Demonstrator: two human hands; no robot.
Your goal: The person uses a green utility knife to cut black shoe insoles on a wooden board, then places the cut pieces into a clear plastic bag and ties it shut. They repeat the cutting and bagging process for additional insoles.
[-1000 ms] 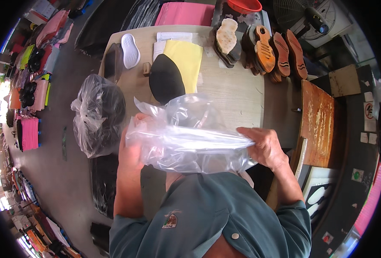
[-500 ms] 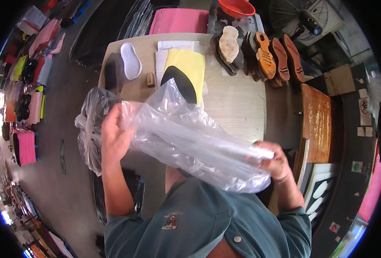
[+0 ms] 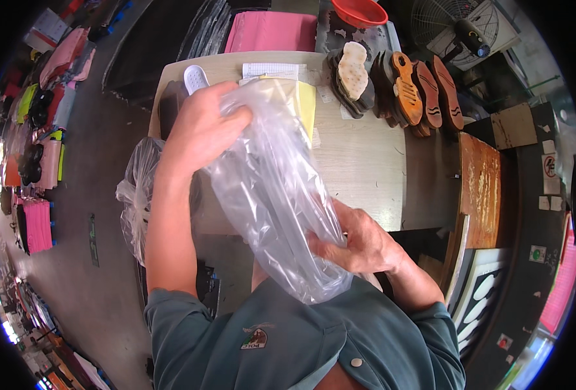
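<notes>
A large clear plastic bag (image 3: 275, 188) hangs between my two hands, over the near part of the table (image 3: 366, 162). My left hand (image 3: 206, 123) grips its upper end, up near the yellow sheet. Lower down, my right hand (image 3: 359, 244) is closed on the bag's right side, close to my shirt. Behind the bag lie a yellow sheet (image 3: 307, 107) and white paper (image 3: 271, 69), both partly covered by it. A white shoe sole (image 3: 195, 78) shows its upper end beyond my left hand.
Several sole-shaped pieces stand at the table's far right, among them an orange one (image 3: 406, 88) and a cream one (image 3: 353, 70). A red basin (image 3: 359, 12) and a pink stack (image 3: 271, 31) sit behind. Another filled clear bag (image 3: 135, 195) is left of the table; a fan (image 3: 460, 29) stands far right.
My left hand has risen and moved away with the bag's end, now covering part of the white sole. My right hand has shifted left, turning the bag from slanting across to more upright.
</notes>
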